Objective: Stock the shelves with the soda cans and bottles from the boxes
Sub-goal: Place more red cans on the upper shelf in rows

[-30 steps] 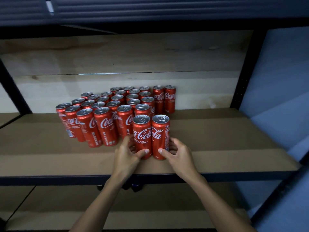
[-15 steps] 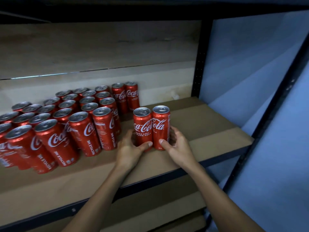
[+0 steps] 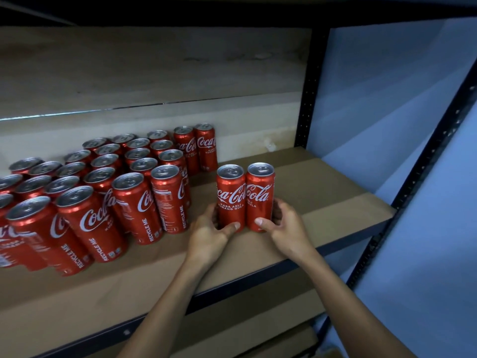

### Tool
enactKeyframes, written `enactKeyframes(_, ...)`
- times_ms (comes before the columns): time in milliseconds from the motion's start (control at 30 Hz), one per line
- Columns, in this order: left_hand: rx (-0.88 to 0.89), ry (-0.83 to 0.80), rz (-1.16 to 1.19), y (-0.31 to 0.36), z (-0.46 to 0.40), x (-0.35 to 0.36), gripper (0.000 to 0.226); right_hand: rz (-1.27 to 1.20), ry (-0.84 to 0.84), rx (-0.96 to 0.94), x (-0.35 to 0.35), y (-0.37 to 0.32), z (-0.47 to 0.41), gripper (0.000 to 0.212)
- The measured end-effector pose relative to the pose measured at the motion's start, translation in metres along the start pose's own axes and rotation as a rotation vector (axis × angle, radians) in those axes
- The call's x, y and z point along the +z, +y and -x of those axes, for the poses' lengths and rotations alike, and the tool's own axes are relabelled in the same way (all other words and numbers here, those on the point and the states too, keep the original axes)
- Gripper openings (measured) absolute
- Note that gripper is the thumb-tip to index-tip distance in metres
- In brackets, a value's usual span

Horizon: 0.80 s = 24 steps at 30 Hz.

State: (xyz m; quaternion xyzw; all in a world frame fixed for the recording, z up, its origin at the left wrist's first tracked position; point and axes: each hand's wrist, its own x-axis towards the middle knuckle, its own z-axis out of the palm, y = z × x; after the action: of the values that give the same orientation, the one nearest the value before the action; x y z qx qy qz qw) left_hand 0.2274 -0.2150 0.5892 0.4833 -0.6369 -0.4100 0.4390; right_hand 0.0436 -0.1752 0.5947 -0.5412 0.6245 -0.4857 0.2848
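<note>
The left hand (image 3: 206, 235) grasps the left can (image 3: 230, 196) low on its side, thumb across the front near the base and fingers curled round the far side. The right hand (image 3: 285, 228) grasps the right can (image 3: 259, 195) the same way, thumb on the front near the base, fingers wrapped behind. Both cans stand upright, long axis vertical, silver tops with pull tabs facing up, white script logos facing the camera. They touch side by side, and their bases sit at the shelf (image 3: 322, 182) surface; whether they rest on it or are just lifted cannot be told.

The pair stands toward the right part of the brown shelf board, nearer the front edge than the back. To its left, apart from it by a gap of bare board, stands a block of cans (image 3: 124, 182), all upright in close rows running from the front to the back wall. Two cans at the block's back right corner show their logos. The front ones show "RECYCLE ME" printed along their length.

A black perforated post (image 3: 308, 94) rises at the shelf's right rear corner, another post (image 3: 428, 164) at the right front. Beyond them is a pale blue wall (image 3: 387, 99). A lower shelf (image 3: 258, 319) shows beneath the forearms.
</note>
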Motion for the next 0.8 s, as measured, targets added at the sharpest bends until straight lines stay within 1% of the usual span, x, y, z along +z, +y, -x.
enactKeyframes(67, -0.017, 0.005, -0.004, 0.003, -0.003, 0.003, 0.055, 0.001, -0.003, -0.014, -0.003, -0.001, -0.001, 0.069)
enactKeyframes(200, -0.035, -0.022, -0.025, 0.014, -0.013, 0.017, 0.062, 0.007, -0.012, -0.009, -0.017, 0.000, -0.014, 0.046)
enactKeyframes(267, -0.043, -0.031, -0.036, 0.024, -0.023, 0.031, 0.064, 0.016, -0.012, 0.014, -0.029, 0.004, -0.027, 0.045)
enactKeyframes(333, -0.039, -0.027, -0.040, 0.028, -0.037, 0.048, 0.064, 0.021, -0.012, 0.037, -0.041, 0.010, -0.043, 0.049)
enactKeyframes(467, -0.009, -0.015, -0.078, 0.031, -0.072, 0.084, 0.065, -0.041, -0.021, 0.044, -0.064, 0.023, -0.082, 0.051)
enactKeyframes(600, -0.007, 0.023, -0.104, 0.010, -0.129, 0.124, 0.072, -0.071, 0.015, 0.022, -0.086, 0.034, -0.127, 0.046)
enactKeyframes(633, -0.023, 0.025, -0.119, 0.016, -0.138, 0.132, 0.071, -0.066, 0.017, 0.009, -0.091, 0.036, -0.139, 0.046)
enactKeyframes(733, -0.050, 0.049, -0.198, 0.040, -0.157, 0.149, 0.057, -0.053, 0.048, -0.005, -0.100, 0.049, -0.173, 0.046)
enactKeyframes(800, -0.070, 0.054, -0.243, 0.049, -0.172, 0.159, 0.055, -0.053, 0.055, 0.015, -0.103, 0.056, -0.194, 0.044)
